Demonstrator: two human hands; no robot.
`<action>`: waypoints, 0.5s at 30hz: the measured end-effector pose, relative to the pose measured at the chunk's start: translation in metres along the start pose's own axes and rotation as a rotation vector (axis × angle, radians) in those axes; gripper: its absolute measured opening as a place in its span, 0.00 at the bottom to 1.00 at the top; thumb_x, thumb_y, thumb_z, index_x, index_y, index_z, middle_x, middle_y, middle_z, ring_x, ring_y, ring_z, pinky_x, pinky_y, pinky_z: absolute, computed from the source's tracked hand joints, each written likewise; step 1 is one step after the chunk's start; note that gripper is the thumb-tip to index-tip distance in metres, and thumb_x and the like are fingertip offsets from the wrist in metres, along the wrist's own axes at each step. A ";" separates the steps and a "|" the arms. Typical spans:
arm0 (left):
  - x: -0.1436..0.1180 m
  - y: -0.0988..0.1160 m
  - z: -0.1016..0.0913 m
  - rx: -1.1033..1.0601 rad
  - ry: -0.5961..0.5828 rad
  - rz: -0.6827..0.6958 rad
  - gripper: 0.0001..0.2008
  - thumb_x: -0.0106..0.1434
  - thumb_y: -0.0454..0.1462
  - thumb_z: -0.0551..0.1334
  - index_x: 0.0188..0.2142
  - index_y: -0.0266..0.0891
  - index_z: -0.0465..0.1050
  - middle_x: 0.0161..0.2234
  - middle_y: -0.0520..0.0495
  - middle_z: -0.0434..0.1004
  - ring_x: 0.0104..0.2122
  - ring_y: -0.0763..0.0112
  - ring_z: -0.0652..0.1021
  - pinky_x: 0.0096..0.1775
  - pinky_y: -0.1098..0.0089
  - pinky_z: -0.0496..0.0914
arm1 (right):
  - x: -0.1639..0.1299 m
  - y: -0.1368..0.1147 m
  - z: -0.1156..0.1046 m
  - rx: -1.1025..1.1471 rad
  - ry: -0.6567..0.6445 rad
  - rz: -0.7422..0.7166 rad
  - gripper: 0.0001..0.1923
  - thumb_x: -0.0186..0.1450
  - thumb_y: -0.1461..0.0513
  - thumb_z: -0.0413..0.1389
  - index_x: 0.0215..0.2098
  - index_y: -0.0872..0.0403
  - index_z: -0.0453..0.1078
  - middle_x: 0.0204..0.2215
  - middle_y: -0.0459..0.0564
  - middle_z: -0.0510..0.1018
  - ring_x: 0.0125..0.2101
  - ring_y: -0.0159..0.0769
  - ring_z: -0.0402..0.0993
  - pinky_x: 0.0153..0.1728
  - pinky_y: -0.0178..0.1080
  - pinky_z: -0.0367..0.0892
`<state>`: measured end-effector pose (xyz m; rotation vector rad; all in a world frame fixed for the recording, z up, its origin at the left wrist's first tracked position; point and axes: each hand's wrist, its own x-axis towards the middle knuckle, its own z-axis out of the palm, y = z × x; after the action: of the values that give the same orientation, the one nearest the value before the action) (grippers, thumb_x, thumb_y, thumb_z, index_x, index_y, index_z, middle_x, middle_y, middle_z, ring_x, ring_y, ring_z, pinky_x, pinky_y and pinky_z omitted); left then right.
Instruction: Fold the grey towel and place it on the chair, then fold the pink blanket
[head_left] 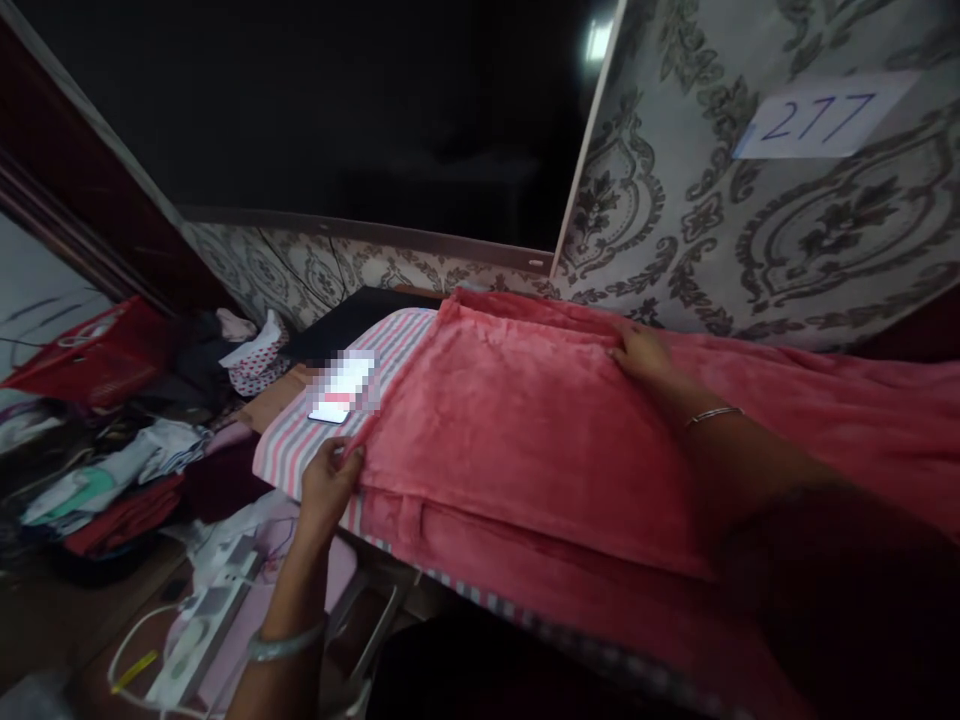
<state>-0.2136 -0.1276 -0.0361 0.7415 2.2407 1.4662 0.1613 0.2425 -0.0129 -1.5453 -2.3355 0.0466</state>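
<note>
A pink-red plush blanket (517,430) lies in folded layers over a striped ironing board (281,455). My left hand (328,487) pinches the blanket's near left corner between thumb and fingers. At the far edge, my right hand (641,355) has its fingers closed on the blanket's upper layer, with the fingertips partly hidden. The rest of the blanket stretches away to the right, past my right arm. A lit phone (341,395) lies on the striped cover, just beyond my left hand.
A large dark television (360,120) hangs on the patterned wall, beside a paper marked 277 (825,120). On the left are a red bag (94,350) and piled clothes (120,490). A white power strip (202,620) with cables sits low at left.
</note>
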 end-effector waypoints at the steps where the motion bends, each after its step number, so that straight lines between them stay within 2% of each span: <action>1: 0.000 0.001 0.001 -0.011 -0.004 -0.008 0.23 0.45 0.49 0.67 0.37 0.38 0.71 0.22 0.54 0.72 0.20 0.72 0.70 0.23 0.74 0.62 | -0.012 -0.001 -0.003 0.034 0.010 -0.048 0.24 0.62 0.63 0.56 0.57 0.59 0.70 0.53 0.65 0.74 0.53 0.54 0.70 0.53 0.55 0.65; 4: 0.000 0.006 0.002 -0.062 -0.027 -0.040 0.24 0.43 0.49 0.67 0.38 0.38 0.69 0.21 0.56 0.69 0.19 0.75 0.68 0.22 0.75 0.61 | -0.070 0.002 -0.013 0.139 -0.022 -0.246 0.22 0.63 0.61 0.55 0.56 0.58 0.71 0.55 0.61 0.74 0.55 0.51 0.69 0.57 0.52 0.64; 7: -0.003 0.017 0.000 -0.113 -0.089 -0.087 0.24 0.43 0.47 0.68 0.37 0.38 0.68 0.20 0.58 0.67 0.17 0.78 0.65 0.20 0.76 0.58 | -0.150 0.014 -0.030 0.238 -0.066 -0.404 0.19 0.67 0.57 0.51 0.53 0.53 0.73 0.53 0.57 0.76 0.54 0.49 0.70 0.58 0.53 0.64; 11: -0.003 0.028 -0.003 -0.152 -0.127 -0.119 0.19 0.43 0.45 0.67 0.33 0.38 0.68 0.16 0.62 0.61 0.13 0.81 0.60 0.16 0.78 0.53 | -0.253 0.037 -0.060 0.281 -0.101 -0.428 0.21 0.68 0.52 0.50 0.56 0.47 0.72 0.55 0.55 0.74 0.55 0.50 0.71 0.56 0.54 0.67; 13: -0.002 0.030 -0.003 -0.162 -0.122 -0.111 0.18 0.43 0.43 0.67 0.33 0.39 0.68 0.15 0.62 0.60 0.12 0.81 0.59 0.15 0.78 0.53 | -0.289 0.050 -0.071 0.258 -0.097 -0.408 0.22 0.67 0.51 0.53 0.56 0.45 0.72 0.56 0.54 0.74 0.55 0.52 0.70 0.56 0.56 0.67; 15: -0.001 0.030 -0.002 -0.165 -0.120 -0.103 0.17 0.43 0.41 0.67 0.33 0.38 0.68 0.14 0.62 0.60 0.12 0.81 0.59 0.15 0.78 0.55 | -0.312 0.063 -0.075 0.223 -0.064 -0.379 0.21 0.67 0.51 0.53 0.56 0.44 0.72 0.55 0.54 0.75 0.55 0.52 0.71 0.56 0.58 0.66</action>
<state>-0.2067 -0.1202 -0.0074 0.6355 2.0105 1.4940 0.3492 -0.0240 -0.0369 -0.9958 -2.5329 0.2579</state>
